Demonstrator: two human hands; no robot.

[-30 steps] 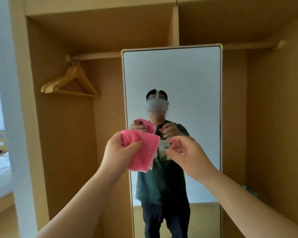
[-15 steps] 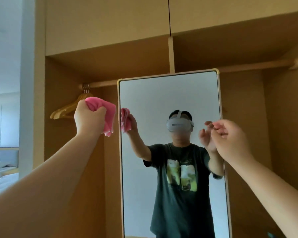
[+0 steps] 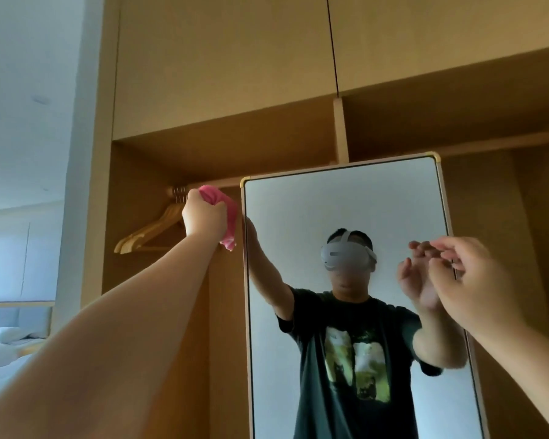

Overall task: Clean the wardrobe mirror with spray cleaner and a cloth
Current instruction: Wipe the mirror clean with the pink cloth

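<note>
The left hand (image 3: pixel 203 215) grips the cloth (image 3: pixel 231 217) at the mirror (image 3: pixel 330 210) edge, top-left; the right hand (image 3: pixel 471 280) is relaxed, empty. Wipe across from this corner, overlapping passes downward.

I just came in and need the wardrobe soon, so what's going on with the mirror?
A person stands facing the wardrobe mirror and appears to be cleaning it. Their left hand grips a pink cloth, raised to the mirror's upper left edge, in front of the wooden hangers. The right hand is lifted near the mirror's right edge, fingers loosely curled, holding nothing. No spray bottle is in view.
</note>
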